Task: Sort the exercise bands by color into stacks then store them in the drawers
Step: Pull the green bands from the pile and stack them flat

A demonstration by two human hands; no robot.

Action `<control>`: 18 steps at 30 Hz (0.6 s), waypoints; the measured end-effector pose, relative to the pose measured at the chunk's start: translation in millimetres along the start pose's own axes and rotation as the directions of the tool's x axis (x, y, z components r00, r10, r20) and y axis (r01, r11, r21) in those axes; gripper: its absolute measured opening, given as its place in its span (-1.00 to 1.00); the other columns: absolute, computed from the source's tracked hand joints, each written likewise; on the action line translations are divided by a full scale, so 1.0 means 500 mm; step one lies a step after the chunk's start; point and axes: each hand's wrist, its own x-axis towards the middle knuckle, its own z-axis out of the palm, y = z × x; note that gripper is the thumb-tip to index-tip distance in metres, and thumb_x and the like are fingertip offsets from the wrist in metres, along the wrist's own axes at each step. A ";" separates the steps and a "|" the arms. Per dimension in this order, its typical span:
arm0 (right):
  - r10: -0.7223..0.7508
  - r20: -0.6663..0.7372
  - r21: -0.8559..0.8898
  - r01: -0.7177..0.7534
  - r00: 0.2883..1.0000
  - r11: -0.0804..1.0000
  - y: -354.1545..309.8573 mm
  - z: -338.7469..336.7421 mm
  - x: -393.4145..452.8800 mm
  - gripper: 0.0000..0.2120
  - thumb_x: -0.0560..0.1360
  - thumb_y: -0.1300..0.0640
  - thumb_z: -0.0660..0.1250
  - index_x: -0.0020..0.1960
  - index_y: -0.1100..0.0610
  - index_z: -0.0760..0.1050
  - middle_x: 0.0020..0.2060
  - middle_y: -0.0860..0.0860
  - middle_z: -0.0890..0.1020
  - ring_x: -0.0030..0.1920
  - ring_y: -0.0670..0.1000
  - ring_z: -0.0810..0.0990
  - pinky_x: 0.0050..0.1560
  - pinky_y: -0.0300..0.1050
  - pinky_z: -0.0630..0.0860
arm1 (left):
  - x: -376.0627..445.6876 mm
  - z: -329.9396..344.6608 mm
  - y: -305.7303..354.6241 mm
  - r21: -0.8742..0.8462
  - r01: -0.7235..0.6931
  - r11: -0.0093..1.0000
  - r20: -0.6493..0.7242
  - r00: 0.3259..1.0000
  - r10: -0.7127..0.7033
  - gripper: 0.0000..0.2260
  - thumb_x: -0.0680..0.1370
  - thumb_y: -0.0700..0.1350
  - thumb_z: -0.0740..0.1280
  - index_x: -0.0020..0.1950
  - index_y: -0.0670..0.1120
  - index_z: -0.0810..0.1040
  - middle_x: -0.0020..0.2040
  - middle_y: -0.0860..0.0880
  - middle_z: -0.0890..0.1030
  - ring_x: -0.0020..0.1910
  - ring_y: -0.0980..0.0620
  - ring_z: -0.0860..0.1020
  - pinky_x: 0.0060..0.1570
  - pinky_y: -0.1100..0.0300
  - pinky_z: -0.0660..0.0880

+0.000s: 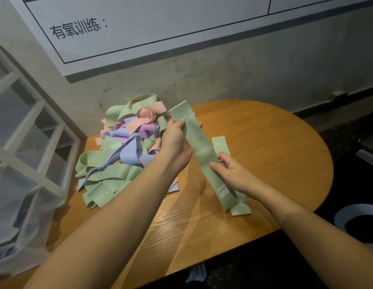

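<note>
Above the wooden table (275, 142), left hand (177, 140) and right hand (233, 174) pinch a green band (202, 151) over another green band (241, 207); "30 LB" marks the tangled pile (123, 147) left, beside white drawers (29, 142).

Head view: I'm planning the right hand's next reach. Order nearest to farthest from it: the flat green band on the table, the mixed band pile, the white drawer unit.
From the right hand:
1. Flat green band on the table, lying right under and beside the hand.
2. Mixed band pile, to the left, past the left hand.
3. White drawer unit, at the far left edge.
</note>
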 end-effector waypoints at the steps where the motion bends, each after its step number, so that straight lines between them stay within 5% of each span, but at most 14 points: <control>1: 0.017 -0.007 -0.020 -0.017 1.000 1.000 0.009 -0.009 -0.002 -0.93 0.62 0.09 0.27 0.10 0.03 0.46 -0.11 0.04 0.70 -0.16 -0.08 0.63 -0.09 -0.10 0.50 | 0.013 0.008 -0.008 0.000 0.015 1.000 -0.014 1.000 -0.015 -0.89 0.69 -0.20 0.14 0.17 -0.04 0.40 -0.02 -0.11 0.55 -0.22 0.03 0.64 -0.19 0.10 0.51; 4: 0.086 -0.014 -0.001 -0.086 0.996 0.996 0.023 -0.027 -0.010 -0.88 0.56 0.18 0.29 0.09 0.06 0.47 -0.05 0.11 0.70 -0.16 -0.03 0.65 -0.15 -0.08 0.51 | 0.053 0.019 -0.025 0.016 0.019 1.000 -0.052 0.999 -0.018 -0.77 0.65 -0.31 0.08 0.22 -0.06 0.38 0.04 -0.17 0.52 -0.19 -0.02 0.62 -0.16 0.08 0.51; 8: 0.169 -0.035 0.112 -0.164 0.985 0.980 0.054 -0.053 -0.017 -0.88 0.56 0.18 0.36 0.09 0.14 0.52 -0.11 0.16 0.73 -0.05 0.19 0.71 0.04 0.23 0.59 | 0.100 0.031 -0.071 0.105 0.052 0.993 -0.067 0.997 -0.046 -0.69 0.60 -0.38 0.09 0.26 -0.08 0.39 -0.15 -0.12 0.57 -0.22 -0.05 0.55 -0.18 0.07 0.53; 11: 0.181 -0.059 0.051 -0.178 0.982 0.983 0.080 -0.066 -0.020 -0.91 0.56 0.14 0.38 0.06 0.09 0.53 -0.12 0.17 0.72 -0.06 0.19 0.71 0.05 0.22 0.60 | 0.116 0.038 -0.105 0.204 0.095 0.974 -0.070 0.994 -0.082 -0.66 0.61 -0.36 0.15 0.34 -0.09 0.40 -0.11 -0.07 0.60 -0.24 -0.01 0.59 -0.22 0.08 0.59; 13: 0.191 -0.038 0.038 -0.190 0.981 0.981 0.096 -0.071 -0.022 -0.89 0.57 0.16 0.36 0.08 0.05 0.49 -0.11 0.12 0.72 -0.11 0.12 0.71 -0.12 0.15 0.61 | 0.122 0.042 -0.125 0.270 0.136 0.953 -0.084 0.990 -0.117 -0.66 0.63 -0.33 0.18 0.37 -0.06 0.39 -0.05 -0.07 0.61 -0.29 0.03 0.63 -0.32 0.13 0.59; 16: 0.225 0.006 -0.034 -0.224 0.974 0.974 0.110 -0.080 -0.024 -0.79 0.57 0.17 0.35 0.18 0.00 0.45 -0.05 0.05 0.69 -0.12 0.01 0.70 -0.31 -0.05 0.59 | 0.141 0.035 -0.157 0.408 0.167 0.898 -0.105 0.985 -0.135 -0.67 0.65 -0.28 0.22 0.38 0.00 0.39 0.05 -0.08 0.62 -0.10 0.00 0.62 -0.13 0.08 0.56; 18: 0.211 -0.001 -0.243 -0.205 0.977 0.948 0.114 -0.088 -0.024 -0.76 0.56 0.10 0.37 0.21 -0.01 0.46 -0.10 -0.05 0.63 -0.13 -0.04 0.65 -0.32 -0.13 0.55 | 0.156 0.025 -0.175 0.519 0.165 0.839 -0.099 0.986 -0.133 -0.68 0.65 -0.26 0.25 0.37 -0.01 0.40 0.09 -0.10 0.62 -0.04 -0.02 0.60 -0.11 0.07 0.56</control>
